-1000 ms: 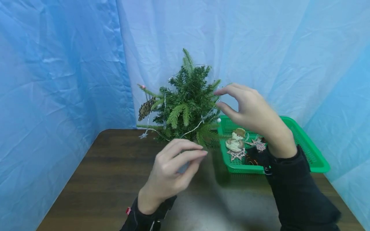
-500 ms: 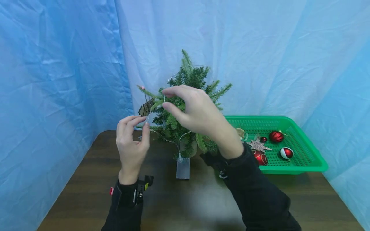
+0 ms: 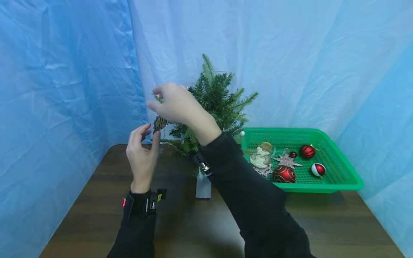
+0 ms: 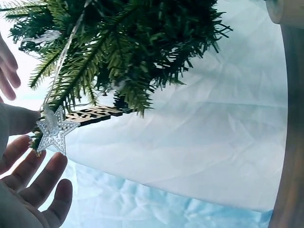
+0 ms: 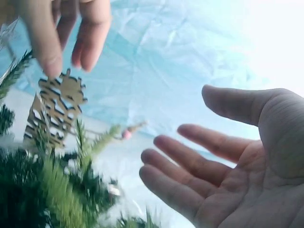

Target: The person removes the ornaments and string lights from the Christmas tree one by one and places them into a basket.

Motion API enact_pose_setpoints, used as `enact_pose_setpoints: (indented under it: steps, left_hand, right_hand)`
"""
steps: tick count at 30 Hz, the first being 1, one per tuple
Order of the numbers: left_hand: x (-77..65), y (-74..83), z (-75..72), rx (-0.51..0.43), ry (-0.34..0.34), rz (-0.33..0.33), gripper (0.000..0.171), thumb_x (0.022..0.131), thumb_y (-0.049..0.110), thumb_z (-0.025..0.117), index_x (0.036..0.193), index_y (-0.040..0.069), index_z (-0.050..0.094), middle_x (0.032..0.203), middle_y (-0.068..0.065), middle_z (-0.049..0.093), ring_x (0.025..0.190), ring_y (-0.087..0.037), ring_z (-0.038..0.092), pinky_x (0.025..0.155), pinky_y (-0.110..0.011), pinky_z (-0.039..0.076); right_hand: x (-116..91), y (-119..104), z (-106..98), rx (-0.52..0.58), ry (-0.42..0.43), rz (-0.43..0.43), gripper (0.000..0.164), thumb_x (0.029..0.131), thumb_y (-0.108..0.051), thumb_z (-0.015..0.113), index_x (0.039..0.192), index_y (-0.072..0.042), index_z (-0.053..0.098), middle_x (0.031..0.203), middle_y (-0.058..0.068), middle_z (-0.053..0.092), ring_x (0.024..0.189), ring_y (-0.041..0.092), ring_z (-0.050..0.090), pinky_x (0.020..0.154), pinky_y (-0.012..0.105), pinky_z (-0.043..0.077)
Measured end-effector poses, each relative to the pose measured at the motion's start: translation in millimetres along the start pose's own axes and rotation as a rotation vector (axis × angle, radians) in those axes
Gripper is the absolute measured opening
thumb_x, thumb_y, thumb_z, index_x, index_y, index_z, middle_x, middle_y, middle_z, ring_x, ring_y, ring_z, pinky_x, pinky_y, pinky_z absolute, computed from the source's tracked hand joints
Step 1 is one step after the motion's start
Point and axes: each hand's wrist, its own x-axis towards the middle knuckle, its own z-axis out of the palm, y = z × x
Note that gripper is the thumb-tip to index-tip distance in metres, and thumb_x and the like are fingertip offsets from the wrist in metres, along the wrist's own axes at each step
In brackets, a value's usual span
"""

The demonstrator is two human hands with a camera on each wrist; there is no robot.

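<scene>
A small green artificial Christmas tree (image 3: pixel 216 96) stands at the table's middle, strung with thin wire lights. From a left branch hangs a wooden cut-out lettered ornament (image 3: pixel 159 123). My left hand (image 3: pixel 138 157) is beside this ornament, fingers and thumb apart; in the right wrist view its thumb overlaps the ornament's (image 5: pixel 69 92) edge. A clear star light (image 4: pixel 54 128) shows in front of that hand in the left wrist view. Higher up, my right hand (image 3: pixel 179 104) reaches across the tree to the branch tip with a pink bead (image 5: pixel 127 134), its fingers spread and relaxed.
To the right sits a green plastic basket (image 3: pixel 322 188) holding a snowman ornament (image 3: pixel 260 157), a glittery star (image 3: pixel 286 161) and several red balls, one of them a large ball (image 3: pixel 284 174). A flat battery box (image 3: pixel 203 186) lies before the tree. Blue curtains (image 3: pixel 290 53) hang behind.
Both hands have moved left: the right from the tree's right side across to the left branch, the left from the front up beside the wooden ornament. The basket's contents are uncovered.
</scene>
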Motion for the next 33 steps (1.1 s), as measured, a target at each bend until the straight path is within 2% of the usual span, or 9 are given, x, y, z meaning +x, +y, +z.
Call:
enact_pose_setpoints:
  steps: [5,12,16,20,22,24,26,29,33]
  left_hand:
    - [-2.2,-5.0,2.8,-0.032,-0.021,-0.025,0.032,0.096,0.011,0.072,0.125,-0.003,0.068,0.118,-0.017,0.069,0.098,-0.030,0.070,0.087,-0.045,0.055]
    - [-1.2,-3.7,1.8,-0.068,-0.030,-0.065,0.027,0.094,0.005,0.072,0.121,-0.001,0.071,0.112,-0.016,0.072,0.091,-0.031,0.073,0.078,-0.013,0.053]
    - [1.3,8.9,1.2,-0.074,-0.018,-0.059,0.021,0.092,-0.006,0.070,0.113,-0.007,0.071,0.105,-0.022,0.072,0.084,-0.037,0.073,0.075,-0.008,0.050]
    - [3.7,25.5,-0.3,-0.073,0.004,-0.043,0.018,0.089,-0.014,0.067,0.106,-0.012,0.071,0.100,-0.027,0.071,0.080,-0.041,0.071,0.076,-0.009,0.050]
    - [4.4,29.8,-1.0,-0.068,0.012,-0.035,0.017,0.089,-0.014,0.067,0.105,-0.013,0.071,0.099,-0.028,0.071,0.080,-0.042,0.071,0.077,-0.011,0.051]
    - [3.8,28.3,-0.6,-0.069,0.025,-0.034,0.016,0.089,-0.013,0.067,0.104,-0.012,0.072,0.099,-0.028,0.071,0.082,-0.042,0.070,0.079,-0.014,0.053]
    - [4.0,27.3,-0.9,-0.066,0.038,-0.030,0.014,0.089,-0.012,0.068,0.103,-0.011,0.072,0.098,-0.027,0.072,0.082,-0.041,0.070,0.080,-0.016,0.054]
    - [4.2,25.6,-1.2,-0.066,0.048,-0.022,0.012,0.087,-0.012,0.072,0.100,-0.011,0.073,0.096,-0.026,0.072,0.080,-0.040,0.070,0.080,-0.016,0.053]
    - [5.7,28.5,-0.6,-0.068,0.056,-0.018,0.012,0.086,-0.011,0.074,0.097,-0.011,0.073,0.093,-0.025,0.072,0.078,-0.036,0.069,0.077,-0.016,0.053]
  right_hand:
    - [21,-8,6,-0.039,-0.057,0.100,0.061,0.105,-0.040,0.054,0.157,-0.012,0.037,0.153,0.001,0.049,0.134,0.015,0.051,0.102,0.028,0.047]
    - [41,-9,13,-0.063,-0.030,0.204,0.053,0.104,-0.033,0.059,0.151,-0.012,0.046,0.146,0.000,0.054,0.126,0.015,0.056,0.095,0.027,0.051]
    - [47,-4,20,-0.091,-0.046,0.194,0.048,0.104,-0.031,0.059,0.147,-0.011,0.051,0.148,0.000,0.053,0.120,0.015,0.059,0.084,0.023,0.051]
    - [47,4,28,-0.088,-0.091,0.188,0.045,0.105,-0.030,0.057,0.145,-0.010,0.051,0.149,0.000,0.052,0.104,0.014,0.061,0.072,0.023,0.047]
    - [48,7,31,-0.090,-0.069,0.186,0.033,0.105,-0.024,0.056,0.136,-0.011,0.058,0.142,0.000,0.056,0.088,0.014,0.058,0.066,0.024,0.044]
    - [48,10,34,-0.099,-0.026,0.179,0.019,0.105,-0.017,0.055,0.119,-0.011,0.065,0.126,0.000,0.064,0.078,0.014,0.053,0.062,0.025,0.040]
    - [49,11,37,-0.116,0.022,0.160,0.015,0.104,-0.012,0.055,0.105,-0.012,0.070,0.110,-0.001,0.068,0.071,0.015,0.049,0.062,0.025,0.037]
    - [49,13,39,-0.128,0.097,0.156,0.019,0.104,-0.011,0.057,0.098,-0.016,0.075,0.098,-0.003,0.071,0.074,0.011,0.056,0.065,0.024,0.041]
    - [50,16,39,-0.107,0.155,0.188,0.018,0.103,-0.015,0.061,0.103,-0.018,0.079,0.106,-0.004,0.073,0.089,0.011,0.066,0.073,0.024,0.050]
